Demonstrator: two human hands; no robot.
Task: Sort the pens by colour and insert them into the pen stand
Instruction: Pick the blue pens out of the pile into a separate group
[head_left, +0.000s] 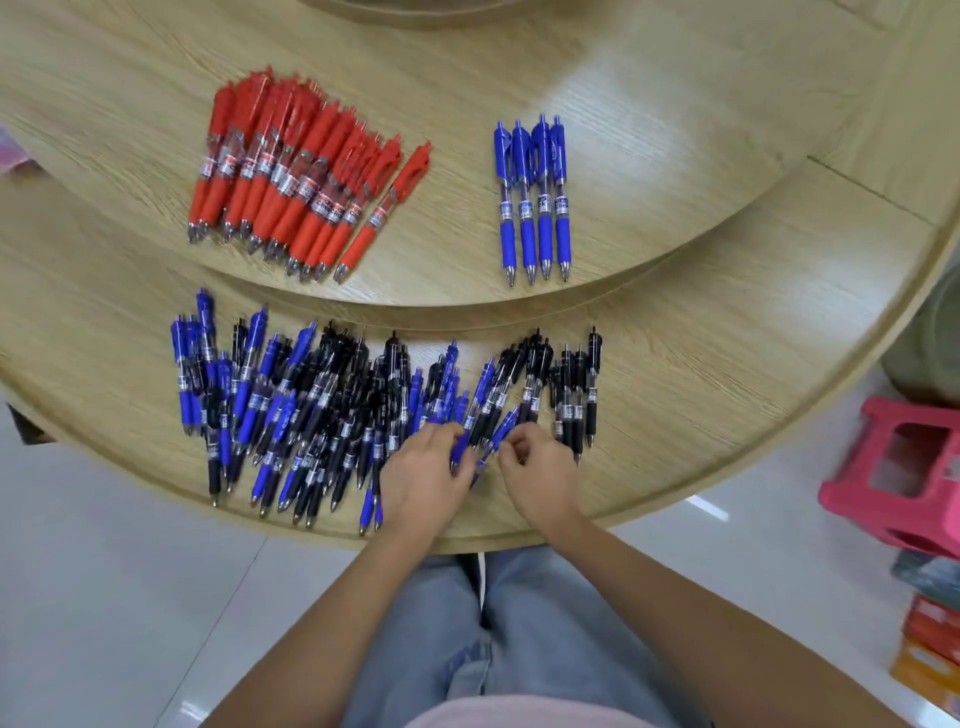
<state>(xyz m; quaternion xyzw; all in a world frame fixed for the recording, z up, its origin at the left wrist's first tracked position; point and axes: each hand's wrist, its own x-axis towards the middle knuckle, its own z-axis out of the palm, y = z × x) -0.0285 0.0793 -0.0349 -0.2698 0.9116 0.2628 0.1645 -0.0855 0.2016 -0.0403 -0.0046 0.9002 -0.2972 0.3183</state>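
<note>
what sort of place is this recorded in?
Likely a home or small-shop room, not a lab or factory: a round wooden table with a raised centre tier, a glossy tiled floor, and a pink plastic stool beside stacked boxes.

Four sorted blue pens (red pile uncountable).

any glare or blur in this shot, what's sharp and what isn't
Head view: white glare patches on the table at right. Head view: red pens and mixed pile are motion-smeared; the four blue pens are sharpest. Head view: left hand and right hand, each curled on a blue pen, look soft; the stool at the edge is blurred.
</note>
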